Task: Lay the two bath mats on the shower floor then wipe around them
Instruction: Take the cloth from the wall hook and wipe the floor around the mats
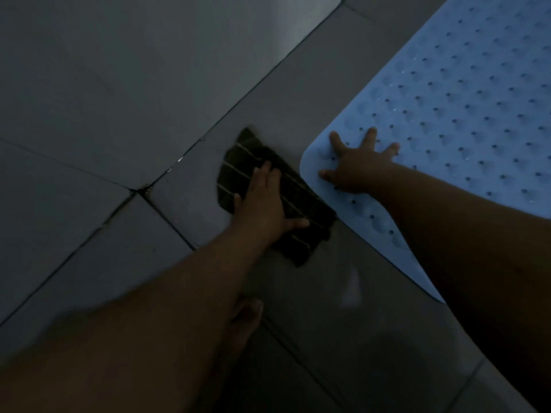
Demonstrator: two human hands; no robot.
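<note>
A light blue bath mat [465, 93] with rows of small holes lies flat on the grey tiled shower floor [313, 93], filling the upper right. My right hand [357, 165] rests flat on its rounded corner, fingers spread. Just left of that corner, a dark cloth with thin pale stripes [238, 156] lies on the floor. My left hand [265, 204] presses down flat on the cloth. Only this one mat is in view.
A grey tiled wall [104, 70] rises on the left and meets the floor along a diagonal seam. My bare foot [247, 317] stands on the tiles below my left arm. The light is dim.
</note>
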